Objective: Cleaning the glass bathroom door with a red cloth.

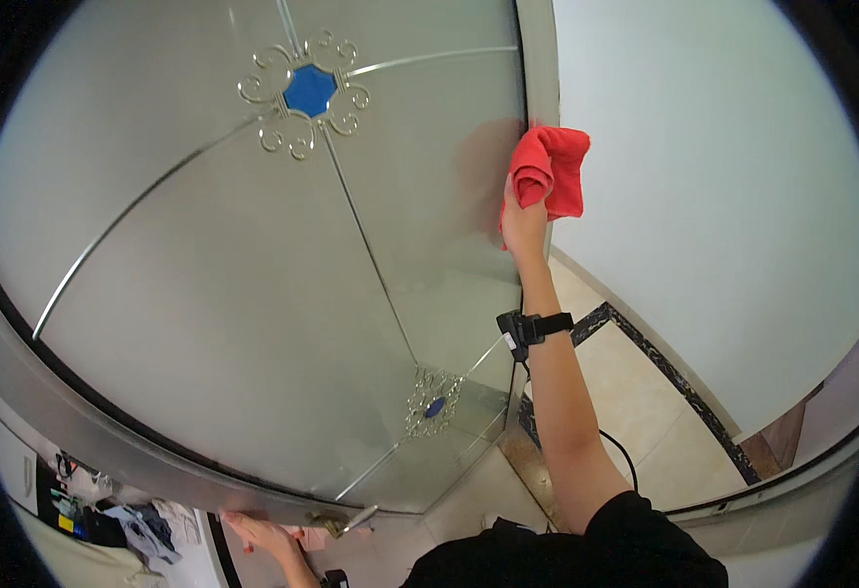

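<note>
So the red cloth (pixel 565 171) is up at the tall edge of a frosted glass door (pixel 204 294), bunched and folded over in the right hand (pixel 524 223). That hand is closed around it, with the arm stretched out and part of the cloth hanging past the edge on the pale wall (pixel 704 196) side. You can see a blurry red reflection of it in the glass too. There's a black strap (pixel 554 324) with a little box on that forearm, and a cable (pixel 627 456) looping near the elbow. Left hand (pixel 258 534) is way down by the door's bottom-left edge in the view, close to the handle (pixel 359 518), fingers looking pretty stretched out. A few reddish patches show around it, but honestly can't tell if it's gripping anything. The glass has silver bars and a curly ornament (pixel 310 90) with a blue centre, plus what looks like its reflection lower down. Cream floor tiles (pixel 635 402) with a dark border are over on the right, and some clothes (pixel 150 529) are heaped at lower left.
</note>
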